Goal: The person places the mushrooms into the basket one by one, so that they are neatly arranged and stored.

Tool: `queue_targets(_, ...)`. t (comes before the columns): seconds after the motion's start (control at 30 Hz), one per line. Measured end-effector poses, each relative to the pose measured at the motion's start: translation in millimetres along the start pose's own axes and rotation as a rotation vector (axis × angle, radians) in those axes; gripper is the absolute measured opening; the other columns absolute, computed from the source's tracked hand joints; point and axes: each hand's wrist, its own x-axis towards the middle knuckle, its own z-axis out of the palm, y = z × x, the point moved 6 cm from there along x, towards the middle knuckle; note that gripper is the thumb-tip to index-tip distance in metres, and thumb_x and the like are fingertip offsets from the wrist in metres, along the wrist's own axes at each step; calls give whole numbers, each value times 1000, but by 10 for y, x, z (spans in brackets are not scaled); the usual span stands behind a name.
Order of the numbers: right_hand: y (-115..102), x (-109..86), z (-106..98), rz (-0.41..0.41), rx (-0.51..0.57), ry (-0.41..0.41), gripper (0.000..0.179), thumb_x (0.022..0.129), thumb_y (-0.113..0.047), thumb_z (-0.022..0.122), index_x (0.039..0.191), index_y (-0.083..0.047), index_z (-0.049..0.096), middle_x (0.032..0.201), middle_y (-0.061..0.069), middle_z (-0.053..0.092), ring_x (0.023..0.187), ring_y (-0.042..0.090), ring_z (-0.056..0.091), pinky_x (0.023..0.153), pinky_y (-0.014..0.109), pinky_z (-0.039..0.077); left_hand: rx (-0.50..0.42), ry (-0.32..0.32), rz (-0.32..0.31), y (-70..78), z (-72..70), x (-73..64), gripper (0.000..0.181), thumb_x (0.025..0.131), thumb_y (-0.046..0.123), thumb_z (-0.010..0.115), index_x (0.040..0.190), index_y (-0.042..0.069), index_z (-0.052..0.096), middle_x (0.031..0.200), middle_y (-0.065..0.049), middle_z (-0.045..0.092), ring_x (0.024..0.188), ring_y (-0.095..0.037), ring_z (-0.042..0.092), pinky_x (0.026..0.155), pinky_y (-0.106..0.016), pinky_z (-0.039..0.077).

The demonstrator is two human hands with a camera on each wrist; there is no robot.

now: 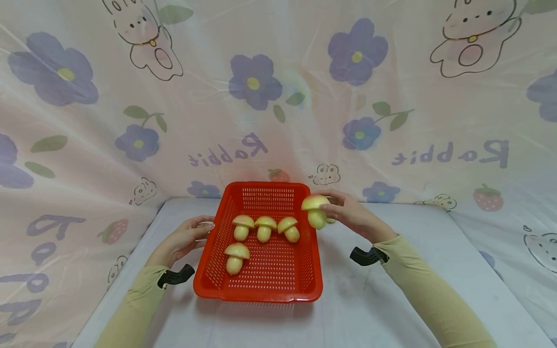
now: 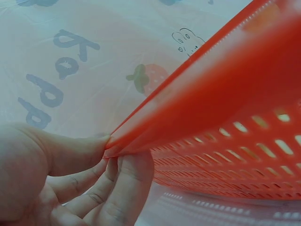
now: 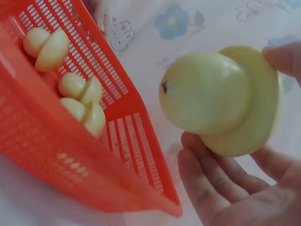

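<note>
My left hand [image 1: 184,240] pinches the left rim of a red plastic basket [image 1: 278,295] between thumb and fingers; the left wrist view shows the rim [image 2: 129,141] between them. Beside the basket's right rim, my right hand [image 1: 348,212] holds up a pale yellow-green mushroom [image 1: 316,208], stem down, gripping it by the cap. Close up, the mushroom [image 3: 211,94] has a smooth, rounded stem with a dark spot at its end. Several similar mushrooms [image 1: 264,227] lie inside the basket, most in a row across its middle and one mushroom [image 1: 236,256] nearer the front left.
The basket stands on a table with a white cover [image 1: 374,299]. Behind and at both sides hangs a pale curtain [image 1: 296,130] printed with rabbits, flowers and strawberries. Each wrist wears a black strap piece [image 1: 367,256].
</note>
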Motion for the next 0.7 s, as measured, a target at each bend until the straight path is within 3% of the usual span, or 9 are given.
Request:
queue_targets(0.1,-28,46,99,-4,-25,-34,46,95,-26,60,138,-16,48,127,10,53,111,27,51,90,41,41,-2,3,-4,3,-1,1,50,99,18,53,140,-4,34,112,-10,62,96,-20,64,82,-36,54)
queue_targets(0.33,-52,132,340,-32,-58,-124,43,93,-29,62,133,-17,54,124,10,58,113,28,53,96,45,41,-12,-6,-1,-5,2,-2,48,100,16,52,139,-5,34,111,-10,63,95,-20,64,81,-37,54)
queue_targets(0.7,-38,267,545,10,-98,-114,47,90,-32,66,131,-15,53,125,7,56,117,25,49,101,51,36,-18,-7,5,-8,-2,3,47,100,15,51,140,-5,33,111,-9,63,95,-19,64,82,-36,54)
